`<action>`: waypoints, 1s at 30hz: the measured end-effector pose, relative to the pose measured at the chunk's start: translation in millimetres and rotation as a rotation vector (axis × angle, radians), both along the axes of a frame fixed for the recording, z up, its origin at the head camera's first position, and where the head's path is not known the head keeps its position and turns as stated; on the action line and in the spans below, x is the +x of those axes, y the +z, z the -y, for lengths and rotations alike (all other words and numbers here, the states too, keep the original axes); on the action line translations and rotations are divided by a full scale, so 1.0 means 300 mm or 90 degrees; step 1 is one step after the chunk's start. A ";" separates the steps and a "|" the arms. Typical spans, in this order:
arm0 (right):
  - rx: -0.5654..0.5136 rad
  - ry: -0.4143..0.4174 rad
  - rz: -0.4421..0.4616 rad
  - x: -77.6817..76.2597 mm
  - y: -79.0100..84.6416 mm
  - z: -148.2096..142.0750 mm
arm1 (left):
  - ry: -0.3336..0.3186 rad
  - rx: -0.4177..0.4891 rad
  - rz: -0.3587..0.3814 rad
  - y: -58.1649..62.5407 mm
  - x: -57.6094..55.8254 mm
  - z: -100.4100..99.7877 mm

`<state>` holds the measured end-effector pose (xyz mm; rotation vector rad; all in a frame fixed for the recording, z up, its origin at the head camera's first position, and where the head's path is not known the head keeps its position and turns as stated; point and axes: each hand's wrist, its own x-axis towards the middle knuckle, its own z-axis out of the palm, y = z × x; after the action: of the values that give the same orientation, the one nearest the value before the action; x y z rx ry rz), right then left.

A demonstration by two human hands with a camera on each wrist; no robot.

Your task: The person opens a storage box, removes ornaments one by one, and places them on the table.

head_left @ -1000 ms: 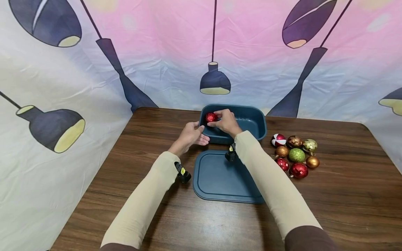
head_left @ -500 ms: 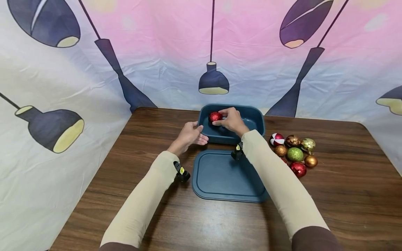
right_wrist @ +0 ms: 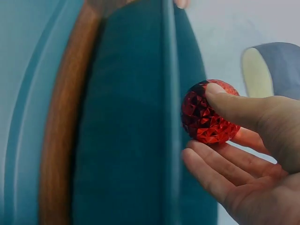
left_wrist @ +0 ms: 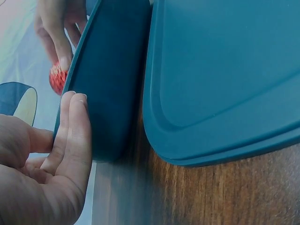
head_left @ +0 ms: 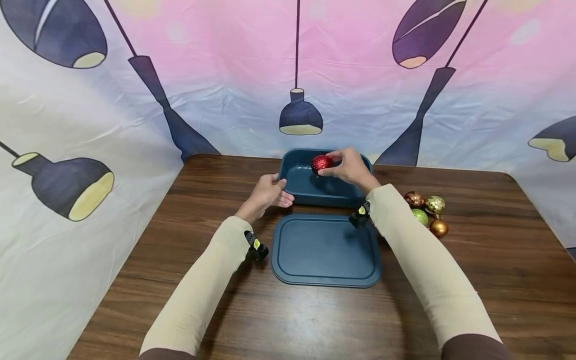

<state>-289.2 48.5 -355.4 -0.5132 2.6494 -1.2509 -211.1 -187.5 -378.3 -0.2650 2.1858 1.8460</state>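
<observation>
My right hand pinches a shiny red faceted ornament ball between thumb and fingers, over the inside of a dark teal rectangular box. The right wrist view has the ball beyond the rim, thumb on top and fingers below. At the box's left front corner rests my left hand. Its straight fingers lie along the outer front wall, and another digit touches the left end. In front of the box lies a matching teal lid, flat on the table.
Several ornament balls, including a copper one, a gold one and a green one, sit to the right, partly hidden by my right sleeve. A printed cloth backdrop hangs behind the wooden table.
My right hand has carried the red ornament ball rightward across the box, from its left end toward the middle. The left hand stays at the corner. My head view has shifted slightly right.
</observation>
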 end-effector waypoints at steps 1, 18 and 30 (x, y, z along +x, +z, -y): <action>0.003 0.000 -0.004 0.002 0.009 -0.010 | -0.002 0.001 -0.001 0.001 0.000 0.001; 0.055 0.026 -0.020 0.071 0.132 -0.196 | -0.006 0.002 0.016 0.003 0.001 0.006; 0.061 0.029 -0.020 0.155 0.188 -0.357 | -0.011 0.004 0.003 0.000 0.001 0.008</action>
<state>-242.8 155.6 -299.1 -0.5792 2.6910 -1.1047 -210.7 -190.0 -378.2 -0.2477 2.1726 1.8403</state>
